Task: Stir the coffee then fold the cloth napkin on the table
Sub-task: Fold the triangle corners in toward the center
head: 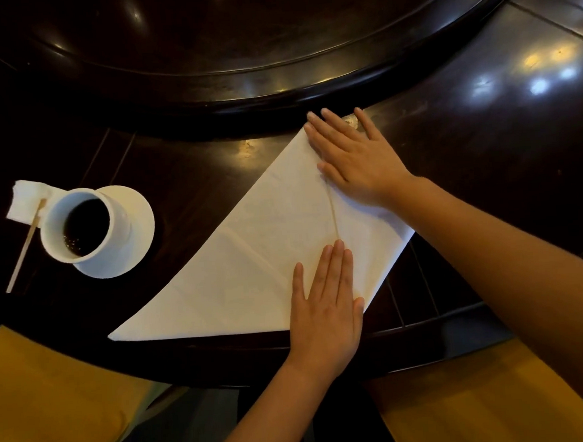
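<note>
A white cloth napkin point(251, 258) lies flat on the dark table point(484, 131), folded into a triangle, with a flap folded in on its right side. My right hand point(354, 157) presses flat on the napkin's far corner, fingers straight. My left hand point(327, 304) presses flat on the near right part, fingertips at the flap's edge. At the left stands a white cup of dark coffee point(83, 225) on a white saucer point(135, 231). A wooden stir stick point(26, 244) lies left of the cup, its tip on a small paper napkin point(26, 201).
A raised dark turntable point(271, 49) fills the table's middle, its rim just beyond the napkin. The table's near edge curves below my hands. Yellow seat cushions point(48, 410) show below on both sides.
</note>
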Demonstrator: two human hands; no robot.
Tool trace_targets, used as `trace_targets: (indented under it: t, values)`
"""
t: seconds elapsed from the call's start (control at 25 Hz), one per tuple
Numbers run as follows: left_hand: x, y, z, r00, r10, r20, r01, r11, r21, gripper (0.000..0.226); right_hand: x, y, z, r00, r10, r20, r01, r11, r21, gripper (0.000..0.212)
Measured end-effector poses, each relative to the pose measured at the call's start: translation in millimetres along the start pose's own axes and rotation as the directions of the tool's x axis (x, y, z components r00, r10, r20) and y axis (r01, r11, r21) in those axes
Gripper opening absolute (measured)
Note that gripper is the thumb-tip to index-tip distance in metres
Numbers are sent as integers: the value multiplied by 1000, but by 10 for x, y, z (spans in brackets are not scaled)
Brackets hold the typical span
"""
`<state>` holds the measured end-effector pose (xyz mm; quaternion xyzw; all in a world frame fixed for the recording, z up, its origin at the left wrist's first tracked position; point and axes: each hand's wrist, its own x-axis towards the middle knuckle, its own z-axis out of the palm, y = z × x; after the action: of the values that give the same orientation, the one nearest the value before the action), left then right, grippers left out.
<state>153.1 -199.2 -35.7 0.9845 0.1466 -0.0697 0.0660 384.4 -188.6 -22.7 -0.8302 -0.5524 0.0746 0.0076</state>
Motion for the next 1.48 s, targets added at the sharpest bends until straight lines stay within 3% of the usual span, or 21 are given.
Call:
trace_targets:
  t: [0.12,0.32,0.68,0.8,1.0,1.2,1.48]
  values:
    - [17,-3,2,1000,1,8,-1,1000,-7,65,-689,-207,-9,995,5,-95,0,998,57,57]
    - [23,11,3,1000,-19,22,19,1000,-22,65,-1525,-411,293,997,-42,66,42,999,3,61]
    - [-1,-32,-2,999,19,33,-19,1000,3,66,-1052,259,152,992,-36,125,45,997,-66,73]
    - [-84,-89,17,997,78,20,-77,997,-29,61,-948,333,147,992,37,120,-31,998,-55,72]
    - [-128,-100,6,998,61,8,-60,997,-46,61,-962,126,52,992,115,49,-113,992,-54,70]
    - [-294,-456,-21,966,-257,-27,255,964,-73,65,-974,-842,16,998,28,-53,-22,995,100,65]
    - [-713,-1318,-66,839,-543,-16,540,838,-81,71,-760,-1558,327,994,-100,48,97,993,70,64]
